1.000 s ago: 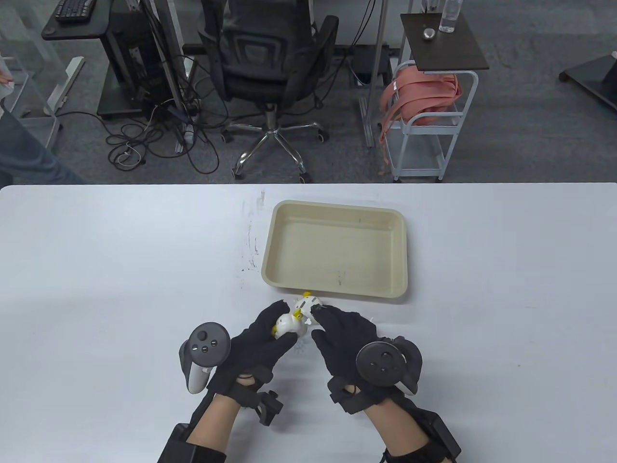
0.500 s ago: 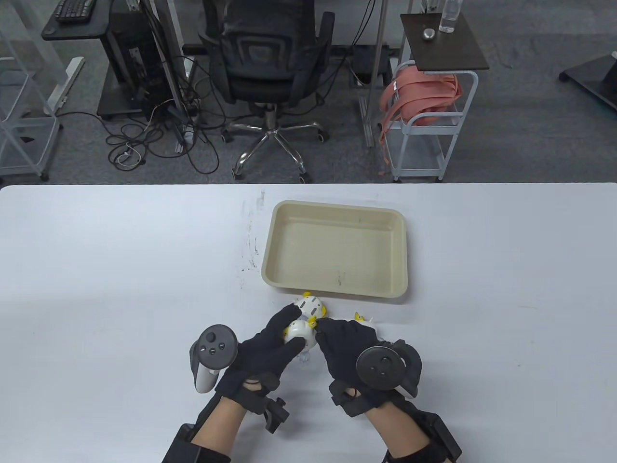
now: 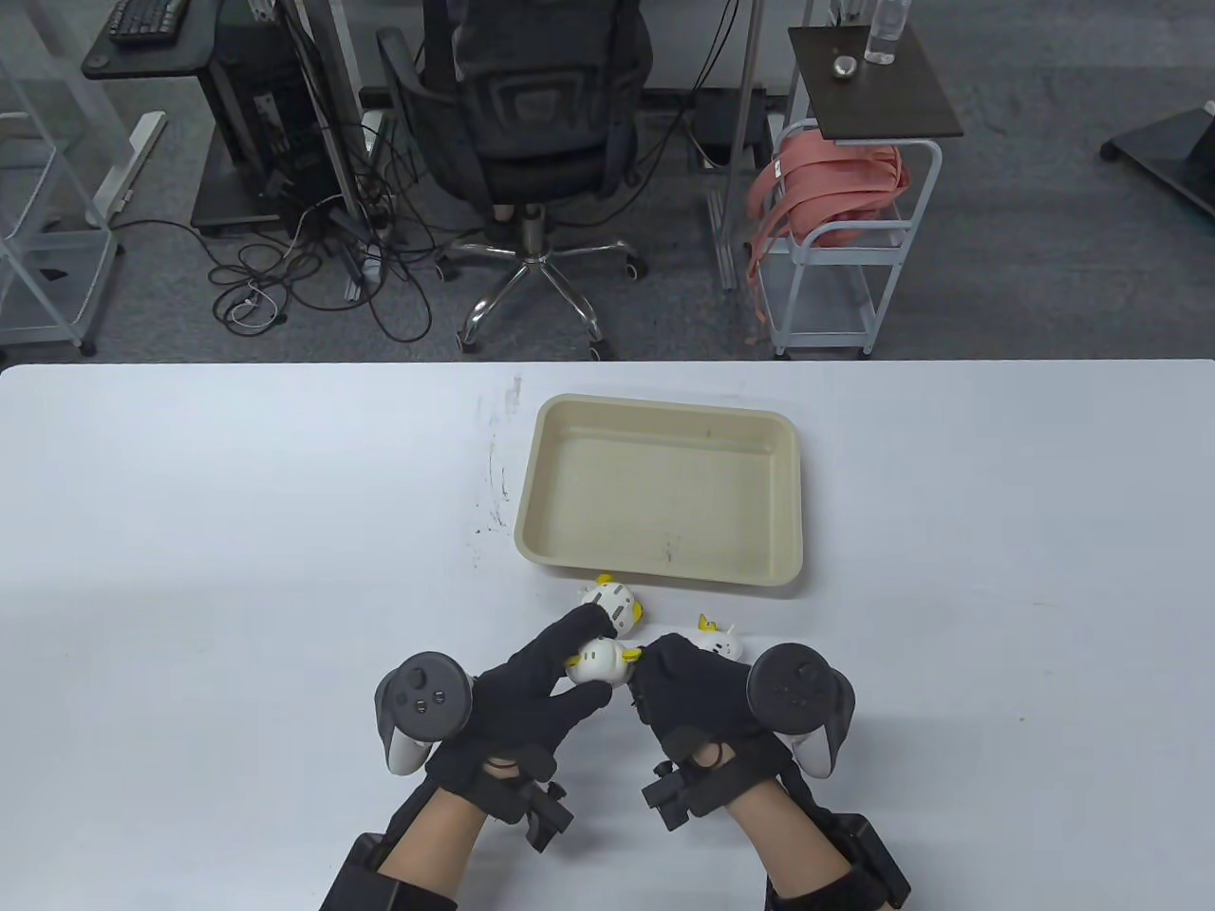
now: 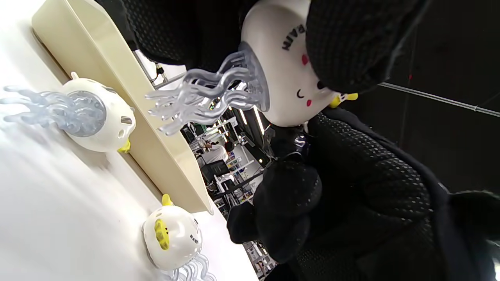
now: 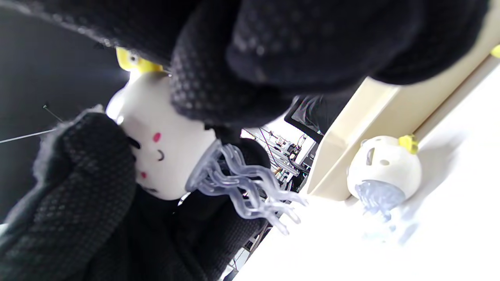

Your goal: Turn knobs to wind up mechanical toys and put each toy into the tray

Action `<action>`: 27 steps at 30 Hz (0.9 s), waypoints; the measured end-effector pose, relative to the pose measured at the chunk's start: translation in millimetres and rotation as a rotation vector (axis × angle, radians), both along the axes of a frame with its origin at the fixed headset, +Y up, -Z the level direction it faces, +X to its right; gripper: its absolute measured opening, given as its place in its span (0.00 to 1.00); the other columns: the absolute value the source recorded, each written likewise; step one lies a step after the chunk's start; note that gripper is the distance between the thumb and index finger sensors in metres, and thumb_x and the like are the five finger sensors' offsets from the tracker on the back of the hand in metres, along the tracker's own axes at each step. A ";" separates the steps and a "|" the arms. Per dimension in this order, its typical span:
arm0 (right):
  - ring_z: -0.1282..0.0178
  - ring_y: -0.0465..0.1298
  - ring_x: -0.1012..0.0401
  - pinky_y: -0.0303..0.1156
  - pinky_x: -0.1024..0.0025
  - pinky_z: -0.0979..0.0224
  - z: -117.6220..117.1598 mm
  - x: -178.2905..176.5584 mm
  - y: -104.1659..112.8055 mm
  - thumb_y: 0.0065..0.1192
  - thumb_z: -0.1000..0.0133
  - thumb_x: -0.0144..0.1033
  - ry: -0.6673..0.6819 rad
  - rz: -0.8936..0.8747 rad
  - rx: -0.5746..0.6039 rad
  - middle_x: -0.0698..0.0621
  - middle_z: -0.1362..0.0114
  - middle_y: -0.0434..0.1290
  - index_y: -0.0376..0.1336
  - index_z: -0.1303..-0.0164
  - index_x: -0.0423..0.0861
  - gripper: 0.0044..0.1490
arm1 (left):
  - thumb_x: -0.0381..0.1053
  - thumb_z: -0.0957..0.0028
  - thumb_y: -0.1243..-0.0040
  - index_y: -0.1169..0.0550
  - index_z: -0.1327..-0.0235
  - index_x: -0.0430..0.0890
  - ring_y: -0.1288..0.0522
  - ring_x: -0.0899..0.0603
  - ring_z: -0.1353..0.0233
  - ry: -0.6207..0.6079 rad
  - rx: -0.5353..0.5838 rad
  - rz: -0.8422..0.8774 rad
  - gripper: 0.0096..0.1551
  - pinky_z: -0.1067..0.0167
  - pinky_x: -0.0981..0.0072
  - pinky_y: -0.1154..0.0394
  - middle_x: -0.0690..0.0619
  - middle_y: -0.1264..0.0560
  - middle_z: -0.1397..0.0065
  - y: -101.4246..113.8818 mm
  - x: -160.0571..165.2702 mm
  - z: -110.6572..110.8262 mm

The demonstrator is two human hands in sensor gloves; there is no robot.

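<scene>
A white jellyfish toy [image 3: 598, 661] with clear tentacles [image 4: 203, 97] is lifted off the table, and my left hand [image 3: 572, 666] grips its body. My right hand [image 3: 653, 664] pinches the yellow knob [image 3: 630, 653] on its side; that knob [image 5: 134, 62] peeks out beside my right fingers. A second such toy [image 3: 613, 602] lies just in front of the beige tray [image 3: 797, 512]. A third toy [image 3: 714, 641] lies by my right knuckles. The tray holds no toy.
The tray's near wall [image 4: 129, 89] stands right behind the two loose toys [image 4: 97, 117] [image 4: 172, 234]. Beyond the table's far edge stand an office chair [image 3: 532, 114] and a white cart [image 3: 835, 237] with pink cloth.
My left hand has carried the toy a little right and nearer me. My right hand has closed onto the knob and rolled right, uncovering the third toy. The chair behind has turned.
</scene>
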State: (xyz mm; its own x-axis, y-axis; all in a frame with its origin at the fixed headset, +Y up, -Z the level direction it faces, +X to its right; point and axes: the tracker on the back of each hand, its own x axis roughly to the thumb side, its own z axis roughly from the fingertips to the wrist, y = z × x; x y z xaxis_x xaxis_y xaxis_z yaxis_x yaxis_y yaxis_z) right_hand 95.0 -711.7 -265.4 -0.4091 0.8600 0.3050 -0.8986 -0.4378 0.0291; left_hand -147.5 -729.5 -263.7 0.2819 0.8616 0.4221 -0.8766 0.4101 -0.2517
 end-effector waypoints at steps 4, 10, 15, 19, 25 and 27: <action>0.77 0.80 0.57 0.77 0.50 0.55 0.5 -0.3 0.4 0.61 0.45 0.44 -0.007 0.034 0.021 0.46 0.72 0.84 0.76 0.69 0.31 0.27 | 0.57 0.50 0.33 0.35 0.21 0.56 0.21 0.40 0.30 0.002 -0.004 -0.006 0.41 0.30 0.48 0.27 0.53 0.29 0.20 -0.9 0.0 -0.2; 0.71 0.80 0.53 0.75 0.47 0.51 3.3 -2.1 2.0 0.63 0.45 0.44 -0.041 0.083 0.096 0.41 0.66 0.84 0.75 0.62 0.30 0.28 | 0.58 0.49 0.35 0.35 0.21 0.54 0.19 0.40 0.33 0.029 -0.002 -0.027 0.41 0.33 0.48 0.26 0.50 0.28 0.22 -0.9 -0.8 -0.2; 0.53 0.79 0.46 0.68 0.40 0.39 6.9 -7.1 4.6 0.65 0.44 0.37 -0.001 0.103 0.160 0.35 0.45 0.79 0.69 0.41 0.31 0.29 | 0.59 0.49 0.38 0.36 0.21 0.48 0.17 0.40 0.36 0.065 -0.026 -0.040 0.42 0.36 0.49 0.24 0.44 0.26 0.25 -4.9 -2.0 -2.0; 0.46 0.76 0.44 0.65 0.38 0.35 9.3 -13.8 4.8 0.62 0.43 0.36 0.048 0.169 0.192 0.34 0.37 0.75 0.64 0.35 0.31 0.32 | 0.60 0.48 0.40 0.37 0.21 0.46 0.16 0.41 0.38 0.080 -0.053 -0.004 0.43 0.37 0.50 0.23 0.42 0.24 0.27 -6.1 -4.3 -3.1; 0.47 0.76 0.45 0.65 0.39 0.35 11.9 -17.8 5.9 0.56 0.43 0.34 0.041 0.214 0.222 0.35 0.39 0.75 0.61 0.37 0.29 0.30 | 0.61 0.47 0.42 0.36 0.22 0.45 0.15 0.42 0.41 0.037 -0.129 0.087 0.42 0.39 0.52 0.22 0.41 0.23 0.30 -11.0 -4.2 -5.2; 0.51 0.77 0.47 0.67 0.40 0.37 12.2 -16.7 7.2 0.56 0.44 0.35 0.028 0.231 0.238 0.36 0.43 0.77 0.63 0.40 0.29 0.30 | 0.62 0.47 0.42 0.36 0.22 0.44 0.15 0.42 0.43 0.025 -0.136 0.096 0.42 0.40 0.52 0.22 0.41 0.22 0.31 -11.5 -4.0 -5.6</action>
State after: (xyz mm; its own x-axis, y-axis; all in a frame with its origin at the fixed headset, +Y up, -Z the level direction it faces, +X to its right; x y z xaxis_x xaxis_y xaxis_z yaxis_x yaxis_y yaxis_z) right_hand 78.3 -704.5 -253.2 -0.5738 0.6488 0.4999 -0.7750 -0.6274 -0.0754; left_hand -151.5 -741.0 -269.3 0.2046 0.9338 0.2934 -0.9169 0.2878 -0.2766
